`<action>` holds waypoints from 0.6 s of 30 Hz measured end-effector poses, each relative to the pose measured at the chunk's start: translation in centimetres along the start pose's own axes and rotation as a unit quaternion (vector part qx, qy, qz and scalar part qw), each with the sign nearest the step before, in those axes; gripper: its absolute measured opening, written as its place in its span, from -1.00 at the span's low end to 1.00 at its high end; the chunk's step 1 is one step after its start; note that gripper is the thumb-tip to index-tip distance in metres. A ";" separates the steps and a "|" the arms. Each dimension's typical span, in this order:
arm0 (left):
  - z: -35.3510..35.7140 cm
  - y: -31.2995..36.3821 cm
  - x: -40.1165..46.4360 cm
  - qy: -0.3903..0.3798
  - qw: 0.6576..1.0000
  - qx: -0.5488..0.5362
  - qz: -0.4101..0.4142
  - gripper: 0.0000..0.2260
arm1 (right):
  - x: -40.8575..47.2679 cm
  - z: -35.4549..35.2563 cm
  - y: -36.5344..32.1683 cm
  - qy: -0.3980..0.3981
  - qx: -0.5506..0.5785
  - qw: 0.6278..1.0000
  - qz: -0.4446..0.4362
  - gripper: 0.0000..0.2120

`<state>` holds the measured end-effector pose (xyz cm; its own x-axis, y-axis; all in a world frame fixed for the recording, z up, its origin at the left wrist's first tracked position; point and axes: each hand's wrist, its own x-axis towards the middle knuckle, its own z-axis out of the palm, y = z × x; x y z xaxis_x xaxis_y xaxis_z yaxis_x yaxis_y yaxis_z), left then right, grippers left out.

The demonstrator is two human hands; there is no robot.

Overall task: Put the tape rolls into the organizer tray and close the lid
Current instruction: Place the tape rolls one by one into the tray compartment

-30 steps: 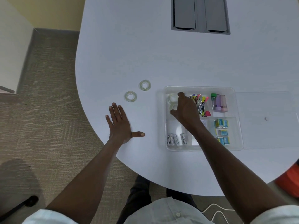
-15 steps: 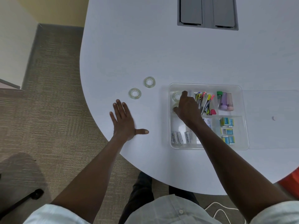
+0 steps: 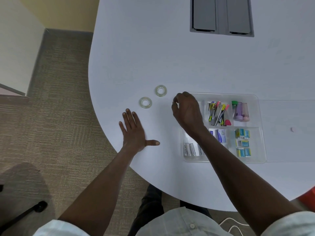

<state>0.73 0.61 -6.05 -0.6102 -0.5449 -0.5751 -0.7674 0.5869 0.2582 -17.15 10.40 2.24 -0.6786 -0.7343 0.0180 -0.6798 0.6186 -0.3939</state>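
Note:
Two clear tape rolls lie flat on the white table: one (image 3: 160,90) farther back, the other (image 3: 145,102) nearer and to its left. The clear organizer tray (image 3: 255,99) sits to their right, holding pens, small boxes and batteries. Its clear lid (image 3: 289,132) lies flat on the table to the tray's right. My right hand (image 3: 186,111) hovers over the tray's left rim with curled fingers and nothing visible in them; it hides the tray's back-left compartment. My left hand (image 3: 134,133) rests flat on the table, fingers spread, just below the nearer roll.
A grey cable hatch (image 3: 221,16) is set into the table at the back. The table's curved edge (image 3: 102,120) runs close to my left hand, with carpet beyond. An orange object (image 3: 308,200) shows at the lower right.
My right hand has lifted out of the tray's back-left compartment and moved left over the tray's rim, toward the loose rolls. My left hand has stayed flat on the table.

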 end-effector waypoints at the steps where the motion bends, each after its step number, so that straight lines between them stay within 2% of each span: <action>1: 0.0 0.1 0.0 0.000 1.000 0.002 -0.001 0.45 | 0.2 0.4 -0.3 -0.013 0.003 1.000 -0.016 -0.90; 5: -0.1 0.2 -0.1 0.011 1.000 0.012 -0.005 0.43 | 1.2 2.0 -1.9 -0.084 0.019 0.993 -0.081 -0.86; 12: -0.2 0.6 -0.2 0.015 1.000 0.024 -0.013 0.44 | 2.4 5.0 -4.8 -0.172 -0.082 0.966 -0.177 -0.52; 15: -0.3 0.7 -0.2 0.017 0.999 0.024 -0.015 0.44 | 2.3 6.1 -5.2 -0.190 -0.149 0.946 -0.214 -0.53; 18: -0.3 0.7 -0.2 0.016 1.000 0.018 -0.014 0.43 | 1.8 6.8 -5.2 -0.187 -0.158 0.943 -0.225 -0.57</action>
<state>0.29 0.97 -5.53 -0.5950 -0.5802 -0.5563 -0.7771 0.5921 0.2136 -12.92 3.97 -1.92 -0.1962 -0.9531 -0.2304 -0.9648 0.2296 -0.1285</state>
